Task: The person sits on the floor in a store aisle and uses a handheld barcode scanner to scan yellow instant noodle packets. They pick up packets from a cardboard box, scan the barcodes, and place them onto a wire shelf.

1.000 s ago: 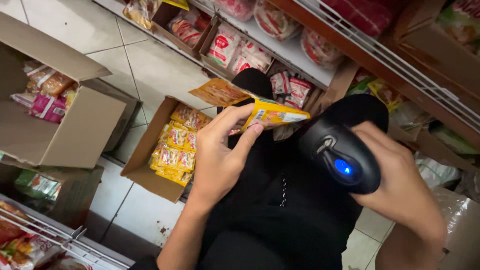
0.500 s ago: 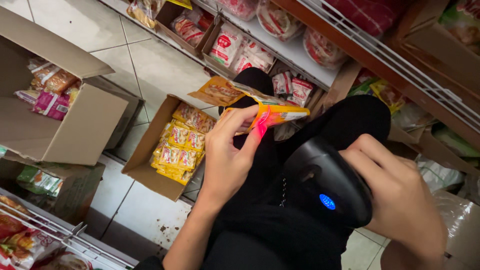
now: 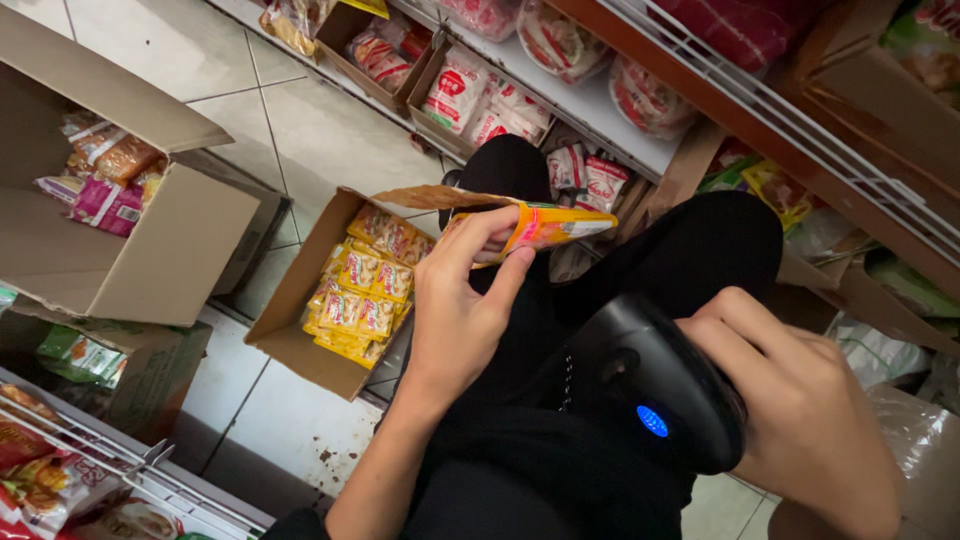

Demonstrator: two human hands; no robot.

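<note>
Yellow packet [image 3: 545,226] pinched in left fingers [image 3: 478,235] — right hand [image 3: 800,420] grips scanner [image 3: 655,395].

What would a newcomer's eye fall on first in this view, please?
First, the black handheld scanner with its blue light, gripped in the right hand at lower right. Next, the yellow packet pinched in the left hand at centre, above an open cardboard box of similar yellow packets on the tiled floor.

Left hand [image 3: 462,300] covers most of the yellow packet [image 3: 545,226]; right hand [image 3: 805,420] hides the scanner [image 3: 655,395] grip and window. Print on the carton's [image 3: 300,300] packs too small to tell. Big box [image 3: 150,255] cut off at left edge
</note>
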